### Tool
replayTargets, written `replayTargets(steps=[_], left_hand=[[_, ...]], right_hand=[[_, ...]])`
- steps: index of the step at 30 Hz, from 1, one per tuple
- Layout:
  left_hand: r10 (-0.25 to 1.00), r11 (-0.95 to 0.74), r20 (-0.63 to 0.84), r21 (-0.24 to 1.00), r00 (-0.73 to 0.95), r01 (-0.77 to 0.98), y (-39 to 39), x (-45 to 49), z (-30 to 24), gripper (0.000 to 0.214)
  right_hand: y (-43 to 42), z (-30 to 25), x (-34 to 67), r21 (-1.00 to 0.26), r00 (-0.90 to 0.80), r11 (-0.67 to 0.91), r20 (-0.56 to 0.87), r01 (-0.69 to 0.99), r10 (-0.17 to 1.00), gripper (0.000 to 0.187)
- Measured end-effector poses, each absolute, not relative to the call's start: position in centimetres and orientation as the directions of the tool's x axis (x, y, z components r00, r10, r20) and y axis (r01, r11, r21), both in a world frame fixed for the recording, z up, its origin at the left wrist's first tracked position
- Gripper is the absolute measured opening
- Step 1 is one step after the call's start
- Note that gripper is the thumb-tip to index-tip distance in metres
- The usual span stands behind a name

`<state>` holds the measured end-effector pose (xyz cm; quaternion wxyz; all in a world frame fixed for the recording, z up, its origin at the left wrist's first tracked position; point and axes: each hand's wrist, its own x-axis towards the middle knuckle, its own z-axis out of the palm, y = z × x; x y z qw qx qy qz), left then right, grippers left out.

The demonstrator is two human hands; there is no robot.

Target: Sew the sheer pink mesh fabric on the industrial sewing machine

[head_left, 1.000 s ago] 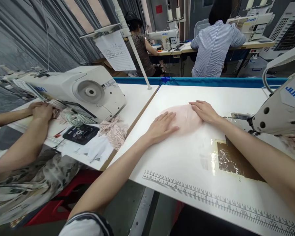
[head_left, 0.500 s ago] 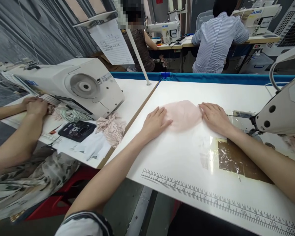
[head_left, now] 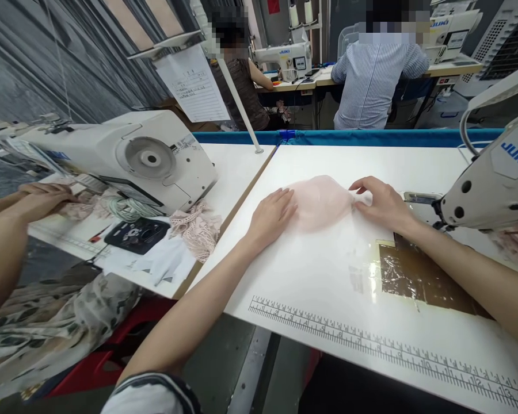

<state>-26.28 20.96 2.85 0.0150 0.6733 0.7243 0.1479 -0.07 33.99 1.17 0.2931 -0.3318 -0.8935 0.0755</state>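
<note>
A sheer pale pink piece of fabric (head_left: pixel 322 201), rounded in outline, lies on the white sewing table (head_left: pixel 302 270). My left hand (head_left: pixel 273 215) rests flat with its fingertips over the fabric's left edge. At the opposite edge is my right hand (head_left: pixel 377 201), fingers curved, with a gap between thumb and index finger. Its thumb tip touches or nearly touches the fabric's right corner. The sewing machine (head_left: pixel 492 178) stands just right of my right hand, with pinkish fabric (head_left: pixel 515 244) bunched beneath it.
A printed ruler (head_left: pixel 371 342) runs along the table's front edge. To the left, a co-worker's hands (head_left: pixel 47 198) are at another sewing machine (head_left: pixel 155 161), near lace trim (head_left: pixel 196 230) and a black device (head_left: pixel 137 234). Two people sit at machines beyond the blue cloth edge (head_left: pixel 371 137).
My right hand has gone from lying flat to a curved shape, thumb and index finger apart at the fabric's corner. My left thumb has drawn in. The co-worker's hands have shifted left.
</note>
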Motion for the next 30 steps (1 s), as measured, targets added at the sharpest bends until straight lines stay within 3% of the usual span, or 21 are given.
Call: replayTargets(steps=[5, 11, 20, 30], left_hand=[[0.98, 0.014, 0.188, 0.267, -0.067, 0.964, 21.0, -26.4, 2.4, 0.049], [0.981, 0.016, 0.18, 0.281, -0.069, 0.96, 20.9, -26.2, 2.5, 0.049], [0.986, 0.044, 0.141, 0.277, -0.086, 0.96, 20.7, -25.9, 2.9, 0.052], [0.991, 0.063, 0.102, 0.21, -0.086, 0.976, 20.9, -26.5, 2.4, 0.051]], right_hand=[[32.3, 1.9, -0.6, -0.184, -0.681, 0.837, 0.506, 0.515, 0.53, 0.018], [31.8, 2.8, -1.1, -0.06, -0.733, 0.856, 0.488, 0.514, 0.474, 0.027], [32.6, 3.2, -0.2, 0.001, -0.692, 0.809, 0.519, 0.587, 0.501, 0.041], [33.2, 1.5, -0.3, 0.018, -0.73, 0.819, 0.465, 0.573, 0.501, 0.036]])
